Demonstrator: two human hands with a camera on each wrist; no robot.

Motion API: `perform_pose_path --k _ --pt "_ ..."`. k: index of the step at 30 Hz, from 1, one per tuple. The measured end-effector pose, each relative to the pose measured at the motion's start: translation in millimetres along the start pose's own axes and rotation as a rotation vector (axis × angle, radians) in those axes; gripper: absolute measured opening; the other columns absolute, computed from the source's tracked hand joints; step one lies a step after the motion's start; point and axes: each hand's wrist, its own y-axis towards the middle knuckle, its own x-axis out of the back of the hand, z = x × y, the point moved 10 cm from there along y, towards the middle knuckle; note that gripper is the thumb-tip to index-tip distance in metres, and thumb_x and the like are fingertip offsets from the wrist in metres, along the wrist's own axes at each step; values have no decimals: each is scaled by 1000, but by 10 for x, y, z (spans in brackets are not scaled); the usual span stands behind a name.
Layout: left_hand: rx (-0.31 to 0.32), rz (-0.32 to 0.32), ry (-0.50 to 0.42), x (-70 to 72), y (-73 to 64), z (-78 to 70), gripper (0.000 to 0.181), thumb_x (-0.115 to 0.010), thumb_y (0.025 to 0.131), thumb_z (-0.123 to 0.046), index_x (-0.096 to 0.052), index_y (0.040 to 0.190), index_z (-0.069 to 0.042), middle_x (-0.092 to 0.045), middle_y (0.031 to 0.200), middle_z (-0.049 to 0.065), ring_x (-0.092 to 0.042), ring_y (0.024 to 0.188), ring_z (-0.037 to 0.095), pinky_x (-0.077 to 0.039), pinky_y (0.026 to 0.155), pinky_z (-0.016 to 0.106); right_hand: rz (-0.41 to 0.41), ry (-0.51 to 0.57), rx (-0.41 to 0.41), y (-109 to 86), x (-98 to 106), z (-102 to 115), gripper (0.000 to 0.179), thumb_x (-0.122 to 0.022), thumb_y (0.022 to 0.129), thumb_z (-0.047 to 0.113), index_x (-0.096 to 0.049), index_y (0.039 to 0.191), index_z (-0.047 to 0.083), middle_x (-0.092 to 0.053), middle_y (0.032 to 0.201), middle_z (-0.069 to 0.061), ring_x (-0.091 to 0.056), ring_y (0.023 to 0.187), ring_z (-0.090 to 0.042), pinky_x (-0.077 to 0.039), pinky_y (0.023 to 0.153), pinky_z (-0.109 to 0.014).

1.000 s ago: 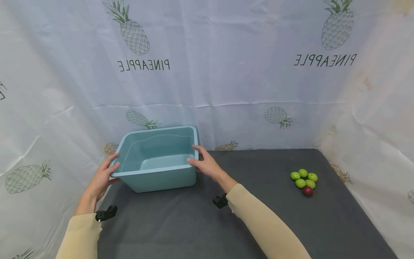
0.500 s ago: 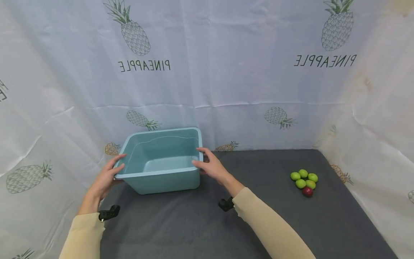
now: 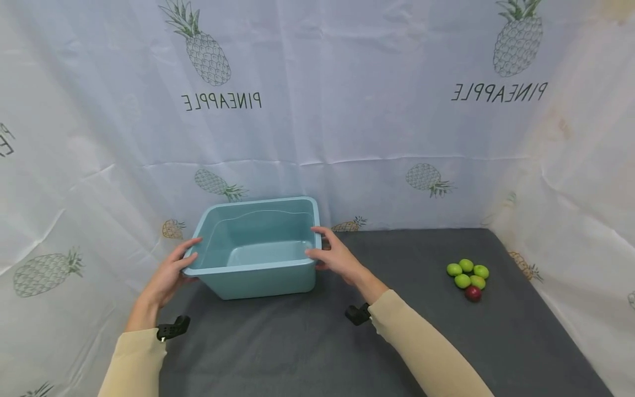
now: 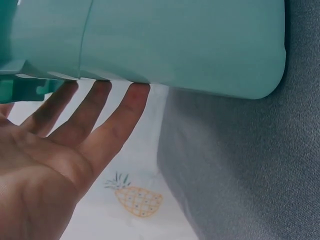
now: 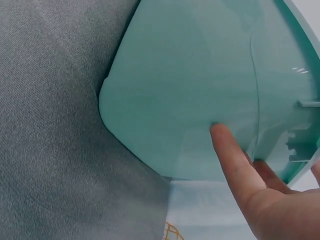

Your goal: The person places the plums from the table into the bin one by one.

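Note:
A light blue plastic storage bin (image 3: 265,282) stands on the dark grey tabletop with its inside bare. My left hand (image 3: 167,274) grips its left rim, thumb and a finger hooked over the edge. In the left wrist view, the other fingertips (image 4: 136,92) meet the bin's outer side wall (image 4: 190,45) below the rim. On the opposite side my right hand (image 3: 341,261) holds the right rim, thumb over the near part. One finger (image 5: 225,150) presses on the bin's outer side (image 5: 170,90) in the right wrist view.
Several green fruits (image 3: 463,281) and one dark red fruit (image 3: 473,293) sit together at the right of the dark tabletop (image 3: 278,353). White pineapple-print cloth (image 3: 367,132) hangs behind and along both sides. A black wrist camera (image 3: 358,314) is strapped on each wrist.
Both hands and the bin have shifted steadily to the right and slightly nearer across the tabletop. The fruits have stayed in place.

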Motion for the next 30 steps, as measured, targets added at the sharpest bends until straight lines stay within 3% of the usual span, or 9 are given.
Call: perform_pose_path --k 13,21,27,30 --pt "-19 7 49 -215 -6 -65 63 -42 110 -36 -17 163 -13 4 168 22 -25 144 52 -39 102 66 -38 -16 -8 -158 215 -42 67 -71 97 24 -37 155 27 -34 155 -22 -51 131 -36 -52 93 -55" --pt "-44 11 82 -355 -33 -114 61 -44 110 -34 -21 162 -12 -2 167 24 -35 139 53 -45 98 63 25 -46 -26 -249 330 -72 72 -71 97 26 -33 158 29 -23 161 -17 -45 136 -36 -50 96 -54" --pt "-62 39 63 -451 -43 -159 59 -45 110 -33 -23 161 -12 -6 167 20 -47 131 43 -51 94 52 5 -29 -13 -301 448 -79 71 -72 96 28 -35 157 26 -29 159 -16 -45 136 -35 -50 94 -48" --pt "-66 46 54 -483 -56 -165 59 -44 110 -31 -23 161 -11 -6 167 19 -47 132 40 -52 92 47 -4 -22 0 -321 484 -78 70 -71 97 29 -36 156 24 -32 157 -17 -46 136 -36 -51 92 -48"
